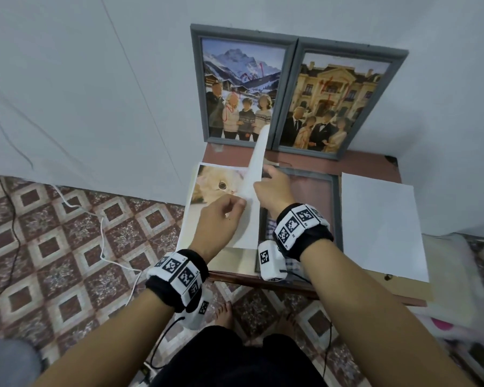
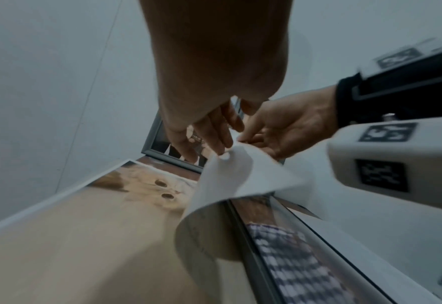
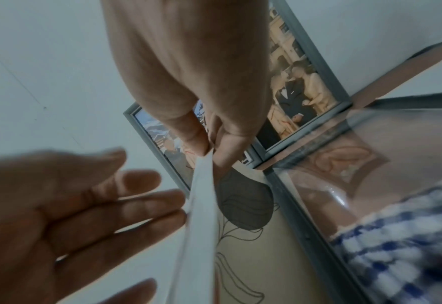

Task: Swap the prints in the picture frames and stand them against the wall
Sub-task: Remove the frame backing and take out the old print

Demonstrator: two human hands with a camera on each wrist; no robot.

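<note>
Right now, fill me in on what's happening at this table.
A person is sorting loose prints on a small table. The right hand pinches the edge of a white sheet and lifts it off the cat print lying flat beneath. The left hand is open beside the sheet. An empty grey frame lies flat to the right, with a blank sheet next to it. Two framed photos stand against the wall.

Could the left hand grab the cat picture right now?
Probably yes. The left hand hangs right above the cat picture, which lies flat on the table with nothing over that part. But its fingers are busy at the white sheet, which the right hand pinches.
</note>
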